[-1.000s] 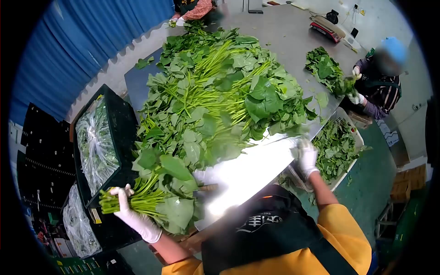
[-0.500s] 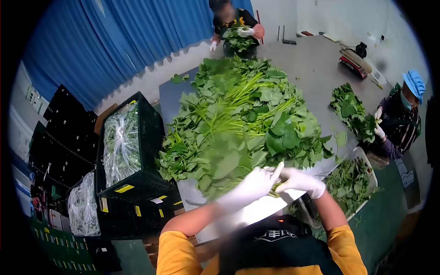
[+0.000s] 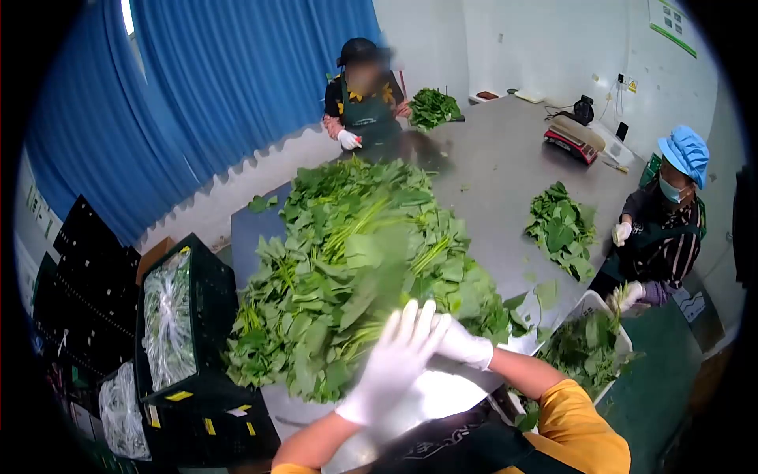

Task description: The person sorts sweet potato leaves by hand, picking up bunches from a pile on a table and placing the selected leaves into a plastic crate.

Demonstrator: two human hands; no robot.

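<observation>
White gloves cover both of my hands at the near edge of a large heap of leafy greens [image 3: 316,261] on the metal table [image 3: 489,166]. My left hand [image 3: 399,355] is spread, its fingers pointing up and its back toward the camera, in front of the stems and leaves. Close against it on the right is my right hand [image 3: 462,344], its fingers partly hidden behind the left. Blurred leaves stand just beyond both hands. Whether the right hand grips any stems cannot be made out.
Dark crates [image 3: 209,316] with bagged greens stand at left. A white basket [image 3: 624,340] of greens is at right. One co-worker [image 3: 371,110] stands across the table, another [image 3: 663,229] at right. A red scale [image 3: 570,144] and a smaller pile [image 3: 560,229] lie farther back.
The view has tilted up and right. My left hand has opened beside the right. The far co-worker's bunch is now over the table at their side; the right co-worker's hands have moved apart.
</observation>
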